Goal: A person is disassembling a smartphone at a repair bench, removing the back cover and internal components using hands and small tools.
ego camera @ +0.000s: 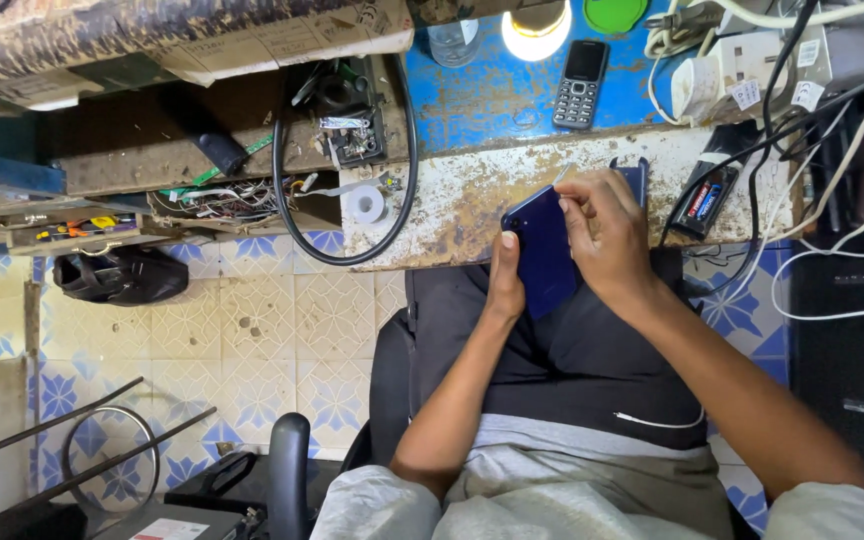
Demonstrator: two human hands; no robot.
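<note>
head view: a worn bench point(452, 200) with flaking white paint runs across the top, its far part blue, and the person sits at it over a tiled floor point(282, 330). a black cable loop point(347, 150) lies on the bench beside a small roll of white tape point(365, 203); a keypad phone point(580, 84) rests further back, near a lit lamp point(535, 28) and a tangle of chargers point(742, 80) at the right.

the dark blue phone point(542, 255) is held just off the bench edge, above the lap, back side up and tilted. the left hand point(505, 285) cradles its lower end, thumb pressed flat on the back, fingers hidden underneath. the right hand point(607, 235) is curled over the upper edge, fingertips pinched together at the rim; whether they hold a small tool i cannot tell.

the phone looks light, thin and stiff, with a glossy back that is likely slippery and easily scratched or cracked. it is best gripped along its two long edges, with support underneath, not by the flat faces or a single corner.
</note>
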